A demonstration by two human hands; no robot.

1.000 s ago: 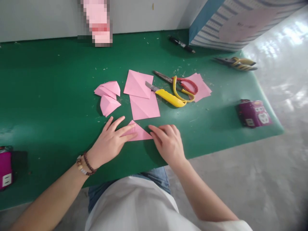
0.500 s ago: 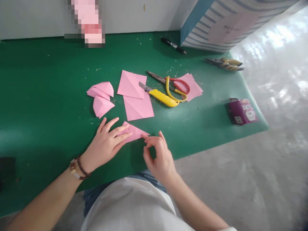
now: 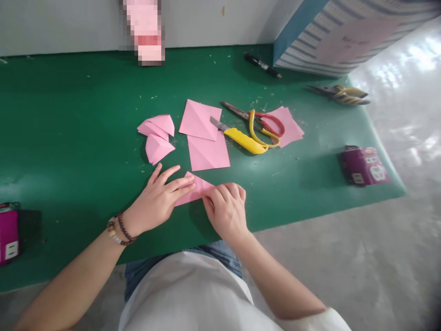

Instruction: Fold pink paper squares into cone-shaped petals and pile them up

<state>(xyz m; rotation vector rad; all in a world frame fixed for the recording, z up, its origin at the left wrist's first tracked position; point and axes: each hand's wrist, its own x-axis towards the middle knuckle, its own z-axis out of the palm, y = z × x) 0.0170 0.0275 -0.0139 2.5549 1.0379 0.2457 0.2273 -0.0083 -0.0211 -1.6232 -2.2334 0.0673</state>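
Observation:
A folded piece of pink paper (image 3: 197, 189) lies on the green table near its front edge. My left hand (image 3: 160, 198) rests on the paper's left part with fingers spread and stretched out. At the paper's right corner, the thumb and fingers of my right hand (image 3: 225, 209) are pinched together on it. Just beyond lie two creased pink squares (image 3: 201, 120), one overlapping the other. Folded pink paper pieces (image 3: 158, 133) sit to their left.
A yellow-handled cutter knife (image 3: 244, 141) overlaps the squares, beside scissors (image 3: 250, 117) on more pink paper (image 3: 291, 128). Farther off are a black pen (image 3: 262, 65), pliers (image 3: 341, 94) and a striped box (image 3: 330, 41). Purple boxes (image 3: 367, 165) stand at both sides.
My right hand has closed its fingers on the paper's right corner; before, its fingers were raised and curled more loosely. The view has shifted left, bringing the left purple box into sight.

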